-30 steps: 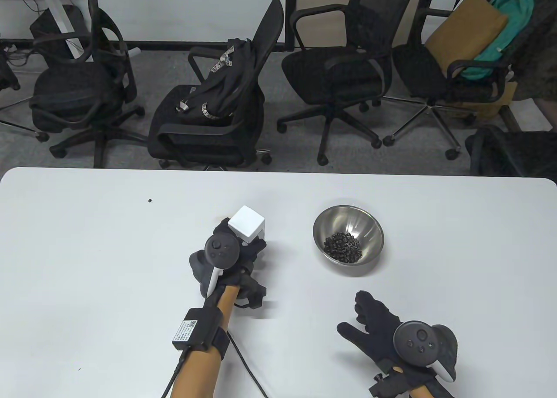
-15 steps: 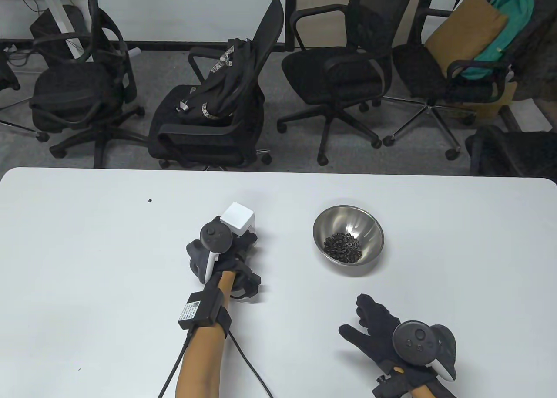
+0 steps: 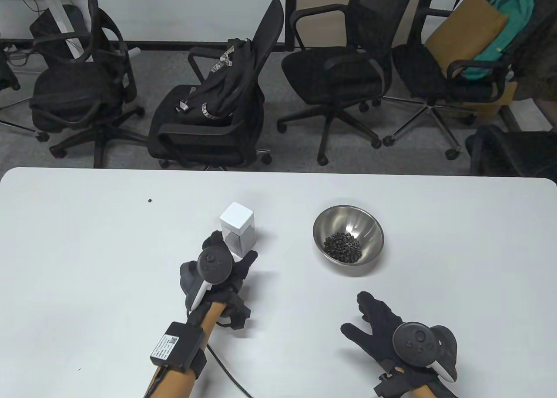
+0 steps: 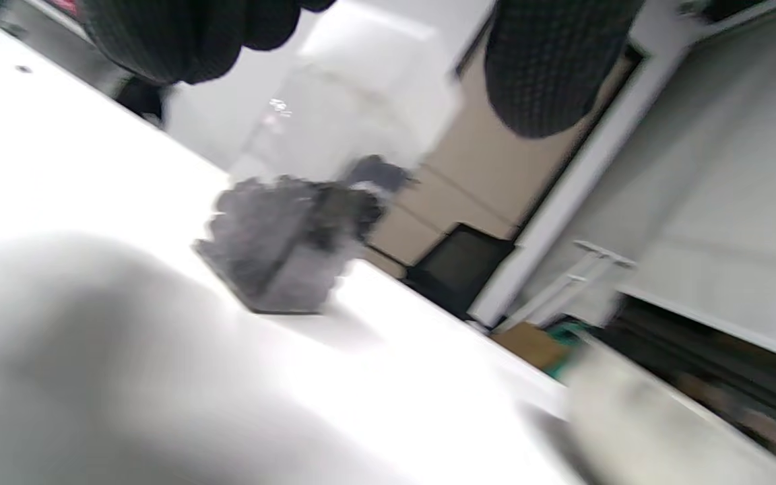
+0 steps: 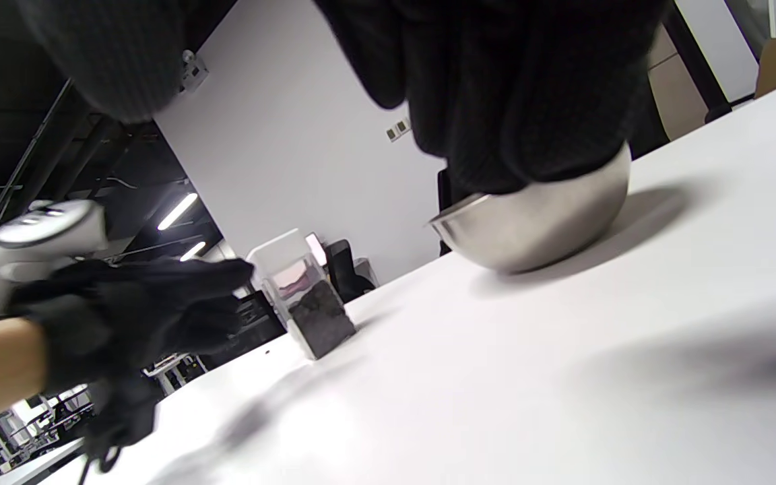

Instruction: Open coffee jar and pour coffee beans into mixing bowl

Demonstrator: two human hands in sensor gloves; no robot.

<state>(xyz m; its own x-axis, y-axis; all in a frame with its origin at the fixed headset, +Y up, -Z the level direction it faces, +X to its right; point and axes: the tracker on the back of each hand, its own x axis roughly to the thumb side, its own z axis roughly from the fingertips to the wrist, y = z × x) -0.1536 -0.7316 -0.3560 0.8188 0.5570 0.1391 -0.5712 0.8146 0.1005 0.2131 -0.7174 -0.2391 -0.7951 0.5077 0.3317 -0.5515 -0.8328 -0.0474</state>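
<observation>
Coffee jar stands upright on the white table, its white lid on and dark beans filling its lower part, left of the steel mixing bowl and apart from it. Coffee beans lie in the bowl's bottom. The left hand sits just near of the jar with fingers spread around it — thumb to the right, not gripping. The right hand rests near the table's near edge, right of the jar, fingers spread and holding nothing.
</observation>
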